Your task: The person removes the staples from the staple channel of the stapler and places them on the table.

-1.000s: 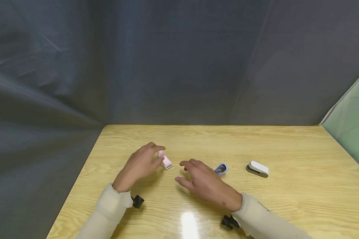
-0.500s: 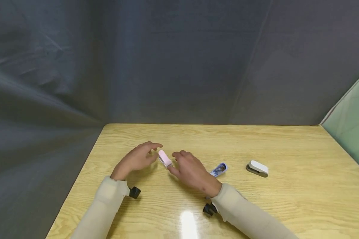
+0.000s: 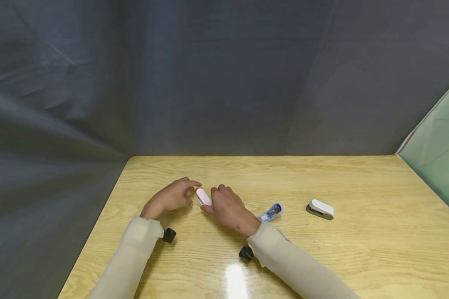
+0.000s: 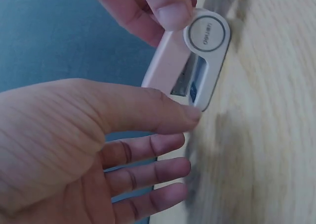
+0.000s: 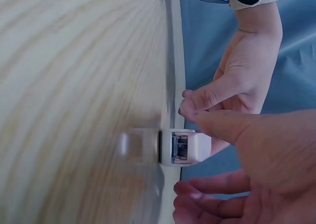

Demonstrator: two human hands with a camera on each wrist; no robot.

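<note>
Your right hand (image 3: 228, 205) pinches the pink stapler (image 3: 203, 196) near the table's (image 3: 359, 249) left edge; your left hand (image 3: 170, 198), fingers relaxed, touches it with the thumb.

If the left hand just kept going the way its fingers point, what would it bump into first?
Most likely the pink stapler: the left hand points right, its thumb tip already seems to touch it, and the right hand pinches the other end. Depth is hard to judge.
</note>
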